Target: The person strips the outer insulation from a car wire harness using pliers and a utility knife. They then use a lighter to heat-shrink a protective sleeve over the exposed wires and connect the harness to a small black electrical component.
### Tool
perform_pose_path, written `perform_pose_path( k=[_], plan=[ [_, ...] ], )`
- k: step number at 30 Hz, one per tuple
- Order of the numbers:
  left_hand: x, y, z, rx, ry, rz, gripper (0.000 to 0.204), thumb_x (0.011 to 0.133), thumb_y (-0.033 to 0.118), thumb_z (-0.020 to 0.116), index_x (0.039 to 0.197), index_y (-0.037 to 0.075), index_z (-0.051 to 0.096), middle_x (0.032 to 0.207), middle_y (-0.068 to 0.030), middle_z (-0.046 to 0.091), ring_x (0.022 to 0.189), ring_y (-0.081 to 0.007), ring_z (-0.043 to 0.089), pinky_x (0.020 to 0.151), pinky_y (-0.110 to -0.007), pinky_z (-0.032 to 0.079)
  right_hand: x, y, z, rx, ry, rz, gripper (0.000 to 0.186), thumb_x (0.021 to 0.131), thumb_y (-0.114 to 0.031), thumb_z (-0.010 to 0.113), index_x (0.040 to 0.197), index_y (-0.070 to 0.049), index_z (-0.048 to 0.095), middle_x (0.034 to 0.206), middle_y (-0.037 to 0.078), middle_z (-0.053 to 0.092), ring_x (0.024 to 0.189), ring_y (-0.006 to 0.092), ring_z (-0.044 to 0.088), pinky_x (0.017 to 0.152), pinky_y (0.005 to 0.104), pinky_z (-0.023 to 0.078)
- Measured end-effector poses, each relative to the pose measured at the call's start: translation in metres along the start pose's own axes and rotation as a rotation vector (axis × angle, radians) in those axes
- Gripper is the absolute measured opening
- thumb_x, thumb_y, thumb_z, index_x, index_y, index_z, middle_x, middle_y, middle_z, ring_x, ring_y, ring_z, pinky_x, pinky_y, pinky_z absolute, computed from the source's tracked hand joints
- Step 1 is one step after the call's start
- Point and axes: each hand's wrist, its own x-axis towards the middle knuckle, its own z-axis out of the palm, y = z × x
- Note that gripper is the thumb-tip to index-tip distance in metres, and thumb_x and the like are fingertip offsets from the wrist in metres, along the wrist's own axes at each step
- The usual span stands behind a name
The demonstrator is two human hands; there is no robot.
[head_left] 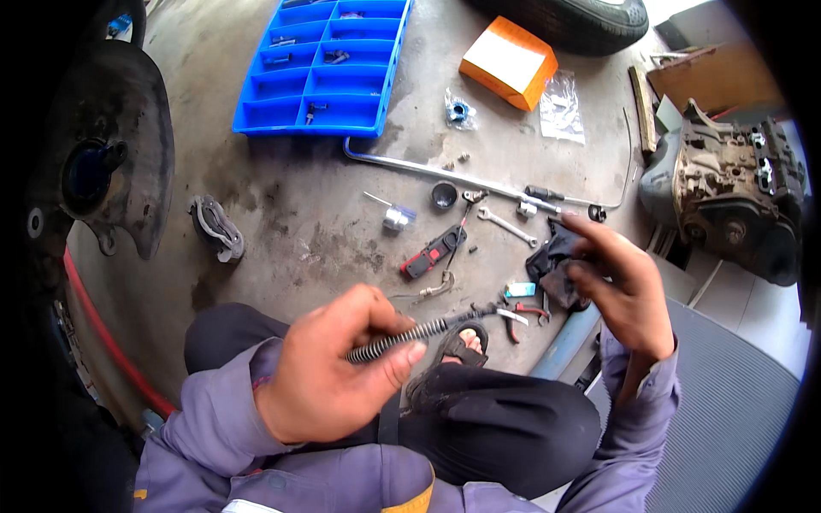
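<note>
My left hand (342, 363) is closed around a spring-wrapped hose (398, 340), pinched between thumb and fingers above my lap. Its dark end points to the right, over my sandalled foot. My right hand (629, 291) is raised on the right, its fingers spread with nothing visible between them. Just past those fingertips lies a crumpled black cloth (552, 252), partly hidden by the hand; I cannot tell whether they touch. Red-handled pliers (513, 323) and a small light-blue packet (519, 290) are on the floor between the hands.
A red-and-black work light (434, 253), a combination wrench (508, 227) and a long metal bar (436, 169) lie ahead. Beyond are a blue compartment tray (312, 81) and an orange box (509, 64). An engine (727, 188) stands right; a brake disc shield (111, 145) is left.
</note>
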Motion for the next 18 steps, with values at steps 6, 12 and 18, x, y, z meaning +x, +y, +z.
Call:
perform_pose_path(
  k=[6, 12, 18],
  plan=[
    [-0.002, 0.006, 0.003, -0.269, 0.018, -0.080, 0.017, 0.093, 0.000, 0.066, 0.104, -0.002, 0.053, 0.093, -0.0058, 0.057, 0.082, -0.0059, 0.055, 0.074, -0.022, 0.046, 0.002, -0.032, -0.001, 0.207, -0.303, -0.271, 0.042, 0.079, -0.026, 0.085, 0.107, -0.003, 0.064, 0.106, 0.009, 0.063, 0.091, 0.0213, 0.066, 0.073, 0.0344, 0.054],
    [0.000, 0.007, 0.000, 0.028, 0.006, 0.120, 0.018, 0.091, -0.003, 0.065, 0.104, -0.003, 0.053, 0.095, -0.0093, 0.056, 0.083, -0.0087, 0.055, 0.074, -0.024, 0.047, -0.004, -0.063, 0.029, 0.327, -0.293, -0.094, 0.015, 0.099, -0.013, 0.062, 0.096, 0.001, 0.062, 0.074, 0.006, 0.060, 0.066, 0.0141, 0.064, 0.058, 0.0302, 0.049],
    [0.008, 0.018, -0.001, 0.114, -0.013, 0.192, 0.030, 0.088, 0.002, 0.067, 0.115, -0.005, 0.055, 0.097, -0.0135, 0.063, 0.082, -0.0176, 0.065, 0.069, -0.031, 0.052, -0.011, -0.062, 0.038, 0.815, -0.395, 0.255, 0.025, 0.106, -0.024, 0.053, 0.096, -0.001, 0.060, 0.076, 0.003, 0.060, 0.062, 0.0095, 0.057, 0.056, 0.0239, 0.045]
  ],
)
